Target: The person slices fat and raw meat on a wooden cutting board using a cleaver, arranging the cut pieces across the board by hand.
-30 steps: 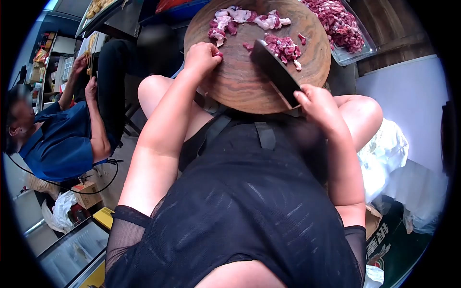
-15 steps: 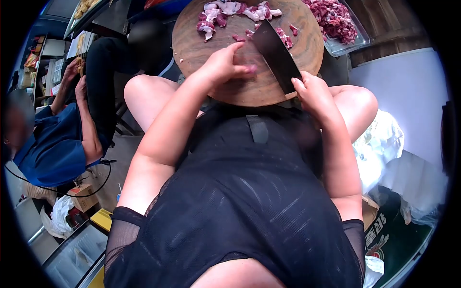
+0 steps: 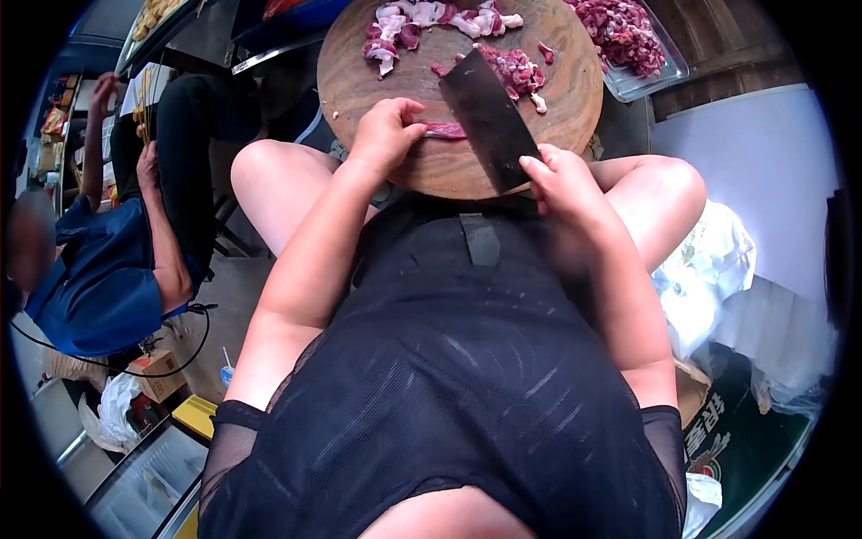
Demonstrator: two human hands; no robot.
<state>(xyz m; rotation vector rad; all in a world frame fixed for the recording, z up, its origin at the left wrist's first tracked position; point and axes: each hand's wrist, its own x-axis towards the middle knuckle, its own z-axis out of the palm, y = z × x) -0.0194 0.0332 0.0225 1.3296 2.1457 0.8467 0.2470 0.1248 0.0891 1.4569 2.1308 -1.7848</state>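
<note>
My right hand (image 3: 564, 180) grips the handle end of a dark, wide-bladed cleaver (image 3: 489, 121). Its blade slants up and left over the round wooden chopping block (image 3: 570, 108). Left of the blade, my left hand (image 3: 386, 135) pinches the end of a thin strip of red meat (image 3: 444, 130) lying flat on the wood. The strip's other end meets the cleaver, which hides part of it. Just beyond the blade is a heap of small cut meat (image 3: 512, 70). Larger pale and red meat pieces (image 3: 422, 13) lie along the block's far side.
A clear plastic tray (image 3: 675, 72) heaped with chopped meat (image 3: 620, 36) stands right of the block. At the left, a person in a blue shirt (image 3: 117, 278) holds thin skewers (image 3: 144, 108). White plastic bags (image 3: 705, 269) lie by my right knee.
The cleaver and my right hand have shifted left. My left hand has moved back slightly, its fingers drawn together on the meat strip. The other person's far hand has risen.
</note>
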